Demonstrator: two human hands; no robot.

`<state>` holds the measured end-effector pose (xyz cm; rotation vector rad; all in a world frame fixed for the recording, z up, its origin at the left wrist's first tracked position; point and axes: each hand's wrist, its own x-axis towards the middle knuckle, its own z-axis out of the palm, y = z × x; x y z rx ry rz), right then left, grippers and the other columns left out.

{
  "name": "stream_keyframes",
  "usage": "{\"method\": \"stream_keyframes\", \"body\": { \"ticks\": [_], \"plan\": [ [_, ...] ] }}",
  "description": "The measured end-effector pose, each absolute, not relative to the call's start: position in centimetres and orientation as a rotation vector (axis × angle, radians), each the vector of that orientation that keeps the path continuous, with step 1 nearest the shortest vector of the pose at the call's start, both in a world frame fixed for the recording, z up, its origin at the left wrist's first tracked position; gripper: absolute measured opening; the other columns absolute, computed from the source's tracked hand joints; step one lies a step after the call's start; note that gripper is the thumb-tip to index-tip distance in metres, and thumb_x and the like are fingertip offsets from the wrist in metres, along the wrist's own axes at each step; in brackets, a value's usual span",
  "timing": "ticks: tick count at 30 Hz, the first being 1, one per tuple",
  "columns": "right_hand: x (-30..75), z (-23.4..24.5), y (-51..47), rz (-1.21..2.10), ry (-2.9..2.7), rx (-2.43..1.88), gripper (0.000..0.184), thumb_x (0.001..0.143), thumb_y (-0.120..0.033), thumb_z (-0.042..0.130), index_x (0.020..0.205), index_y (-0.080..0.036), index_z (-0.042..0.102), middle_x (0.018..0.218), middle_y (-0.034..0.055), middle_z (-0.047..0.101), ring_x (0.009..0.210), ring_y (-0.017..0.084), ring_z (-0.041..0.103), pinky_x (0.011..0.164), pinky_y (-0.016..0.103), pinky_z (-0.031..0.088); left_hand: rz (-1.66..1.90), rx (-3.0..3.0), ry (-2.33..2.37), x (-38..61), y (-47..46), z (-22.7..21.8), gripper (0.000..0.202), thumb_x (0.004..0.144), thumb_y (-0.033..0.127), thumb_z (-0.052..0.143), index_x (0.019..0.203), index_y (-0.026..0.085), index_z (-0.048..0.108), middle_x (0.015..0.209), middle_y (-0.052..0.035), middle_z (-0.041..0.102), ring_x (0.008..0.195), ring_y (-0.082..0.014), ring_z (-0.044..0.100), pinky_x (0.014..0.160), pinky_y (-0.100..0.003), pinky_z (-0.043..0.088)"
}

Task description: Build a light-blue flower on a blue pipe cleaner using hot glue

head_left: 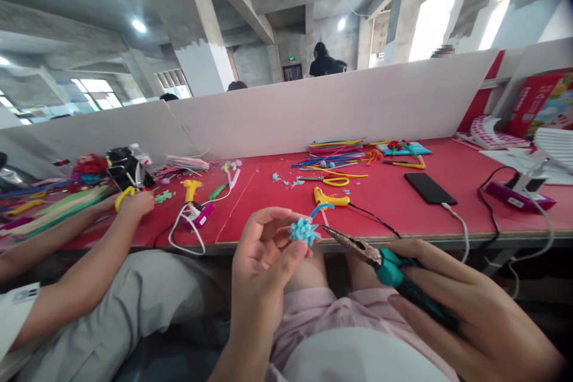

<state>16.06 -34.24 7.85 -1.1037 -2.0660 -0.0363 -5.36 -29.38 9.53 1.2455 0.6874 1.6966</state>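
Note:
My left hand (264,253) pinches a small light-blue pipe-cleaner flower (303,231) between thumb and fingertips, held just below the front edge of the red table (385,191). My right hand (465,304) is closed round the teal handles of a pair of pliers (380,256). The rusty jaws of the pliers point left toward the flower and stop just short of it. Both hands hover above my lap.
On the table lie a yellow glue gun (329,198), yellow-handled scissors (333,180), a pile of coloured pipe cleaners (335,149), a black phone (427,187) with cable, and a purple power strip (521,197). A co-worker's arms (89,250) reach in at left. White partitions (340,101) stand behind.

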Motion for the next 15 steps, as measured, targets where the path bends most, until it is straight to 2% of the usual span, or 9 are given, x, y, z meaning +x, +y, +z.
{"method": "stream_keyframes", "body": {
  "ticks": [9,15],
  "plan": [
    [16.21,8.07,-33.78,-0.074,-2.116,-1.057,0.009,0.087,-0.022,0.057,0.090,-0.021,0.065,0.111,0.0075,0.064,0.099,0.017,0.067,0.081,0.019,0.057,1.686,1.206,0.662,-4.83,-29.74,9.74,0.024,0.073,0.017,0.074,0.096,0.022,0.066,0.091,-0.0027,0.069,0.075,-0.0130,0.066,0.064,-0.022,0.055],
    [15.99,8.37,-33.91,-0.072,-2.122,-1.037,0.008,0.088,-0.022,0.057,0.084,-0.021,0.063,0.110,0.0084,0.063,0.102,0.018,0.066,0.083,0.020,0.056,1.675,1.222,0.645,-4.93,-29.72,9.73,0.025,0.073,0.015,0.075,0.095,0.022,0.066,0.089,-0.0013,0.069,0.074,-0.0123,0.066,0.065,-0.021,0.056]
  ]
}}
